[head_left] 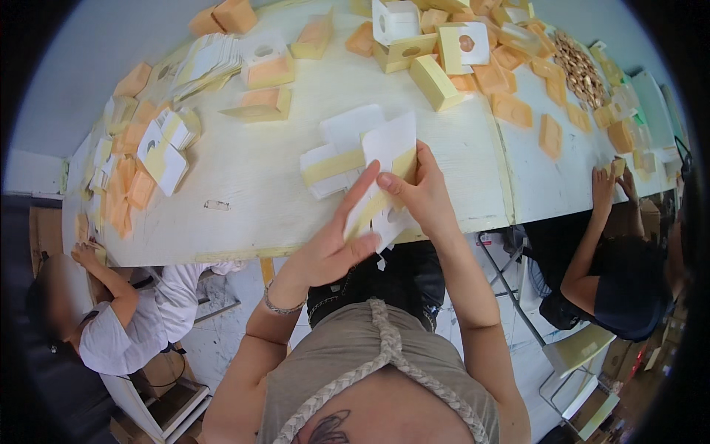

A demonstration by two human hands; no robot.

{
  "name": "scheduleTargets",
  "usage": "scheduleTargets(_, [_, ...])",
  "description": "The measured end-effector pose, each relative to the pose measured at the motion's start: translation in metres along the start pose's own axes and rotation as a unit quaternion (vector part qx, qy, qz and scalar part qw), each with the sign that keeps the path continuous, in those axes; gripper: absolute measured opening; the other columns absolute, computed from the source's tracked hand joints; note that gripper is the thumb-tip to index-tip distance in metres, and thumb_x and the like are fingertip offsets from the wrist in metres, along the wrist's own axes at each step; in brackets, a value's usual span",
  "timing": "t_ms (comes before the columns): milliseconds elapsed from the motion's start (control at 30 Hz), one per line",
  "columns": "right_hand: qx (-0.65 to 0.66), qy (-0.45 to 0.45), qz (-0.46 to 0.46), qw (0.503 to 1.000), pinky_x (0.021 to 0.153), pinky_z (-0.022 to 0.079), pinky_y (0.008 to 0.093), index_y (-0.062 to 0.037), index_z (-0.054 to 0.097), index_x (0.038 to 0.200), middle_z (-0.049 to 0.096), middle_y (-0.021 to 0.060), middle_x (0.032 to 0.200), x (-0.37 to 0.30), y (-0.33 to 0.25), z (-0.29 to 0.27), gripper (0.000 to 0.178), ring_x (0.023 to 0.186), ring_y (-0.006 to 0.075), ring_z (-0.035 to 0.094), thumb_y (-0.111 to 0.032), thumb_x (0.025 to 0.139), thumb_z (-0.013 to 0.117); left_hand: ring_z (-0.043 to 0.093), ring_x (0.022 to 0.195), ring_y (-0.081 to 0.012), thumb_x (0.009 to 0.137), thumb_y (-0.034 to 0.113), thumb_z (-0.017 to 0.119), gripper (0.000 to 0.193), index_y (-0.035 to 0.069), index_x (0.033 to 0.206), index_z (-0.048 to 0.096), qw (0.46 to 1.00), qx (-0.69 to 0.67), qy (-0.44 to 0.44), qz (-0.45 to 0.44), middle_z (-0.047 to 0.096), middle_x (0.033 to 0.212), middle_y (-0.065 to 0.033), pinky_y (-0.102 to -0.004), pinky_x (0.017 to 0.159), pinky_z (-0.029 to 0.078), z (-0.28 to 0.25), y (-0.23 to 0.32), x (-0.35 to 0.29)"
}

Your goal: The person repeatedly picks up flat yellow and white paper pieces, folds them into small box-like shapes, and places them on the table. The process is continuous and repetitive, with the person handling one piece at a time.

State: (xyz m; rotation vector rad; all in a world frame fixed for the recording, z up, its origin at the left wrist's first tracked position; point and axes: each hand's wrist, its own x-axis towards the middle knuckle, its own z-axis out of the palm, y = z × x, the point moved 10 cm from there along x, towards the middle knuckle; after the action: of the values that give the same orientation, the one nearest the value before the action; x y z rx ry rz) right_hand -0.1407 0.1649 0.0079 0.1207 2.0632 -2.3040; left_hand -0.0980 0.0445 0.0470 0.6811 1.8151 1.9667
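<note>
Near the table's front edge, in front of my body, I hold a white and pale-yellow cardboard box blank (392,137) tilted between both hands. My left hand (333,244) is closed on its lower left side, its thumb against the lower part and the fingers along the outer edge. My right hand (427,194) grips the right side, with the thumb pressed on its face and the fingers behind it. Just beyond lie more flat white and yellow blanks (333,164), partly overlapped by the held one.
A fan of blanks (211,63) lies at the far left, near orange trays (133,181). Folded boxes (436,81) and more orange trays (512,109) crowd the far side. Small copper-coloured pieces (579,70) are heaped far right. People sit at the left (122,325) and right (621,288).
</note>
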Motion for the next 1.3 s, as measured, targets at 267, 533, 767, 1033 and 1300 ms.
scheduleTargets(267, [0.090,-0.060,-0.063,0.992,0.108,0.020,0.0342,0.0037,0.017,0.141,0.028,0.0171,0.144,-0.049,0.002,-0.004,0.066,0.132,0.0235,0.028,-0.031,0.092,0.045,0.035,0.127,-0.0245,0.072,0.013,0.075,0.088,0.004,0.141,0.020,0.987,0.016,0.155,0.025,0.031,0.139,-0.0122,-0.0375,0.103,0.032,-0.014,-0.010,-0.005])
scheduleTargets(533, [0.056,-0.117,0.004,0.992,0.096,0.035,0.0322,-0.0049,0.043,0.123,0.042,0.0114,0.122,-0.076,0.008,0.005,0.048,0.114,0.0204,0.043,-0.015,0.082,0.064,0.046,0.108,-0.0193,0.083,0.013,0.065,0.034,0.002,0.112,0.052,0.992,0.040,0.103,0.063,0.046,0.114,-0.0089,-0.0306,0.091,0.039,-0.016,-0.017,-0.018])
scheduleTargets(767, [0.021,-0.163,-0.033,0.986,0.083,0.042,0.0292,-0.0049,0.060,0.101,0.043,0.0108,0.116,-0.087,0.010,0.000,0.027,0.109,0.0203,0.046,-0.010,0.075,0.069,0.052,0.097,-0.0141,0.086,0.013,0.062,0.021,0.000,0.102,0.060,0.989,-0.077,0.070,-0.106,0.051,0.105,-0.0060,-0.0264,0.085,0.041,-0.005,-0.043,-0.034])
scheduleTargets(1033, [-0.074,0.076,-0.241,0.965,0.084,0.042,0.0300,-0.0014,0.064,0.095,0.057,0.0115,0.107,-0.087,-0.019,-0.019,0.022,0.098,0.0210,0.055,0.001,0.073,0.069,0.051,0.103,-0.0153,0.085,0.012,0.063,0.026,-0.001,0.107,0.060,0.980,-0.160,0.074,-0.087,0.052,0.110,-0.0061,-0.0268,0.085,0.043,-0.008,-0.048,-0.031])
scheduleTargets(1300, [0.083,-0.170,0.062,0.980,0.083,0.041,0.0245,-0.0042,0.060,0.096,0.057,0.0009,0.097,-0.058,0.009,0.014,0.014,0.093,0.0082,0.051,-0.013,0.086,0.062,0.049,0.112,-0.0210,0.073,0.010,0.076,0.030,0.003,0.098,0.063,0.990,-0.082,0.115,-0.007,0.048,0.122,-0.0133,-0.0314,0.093,0.040,-0.010,-0.036,-0.035])
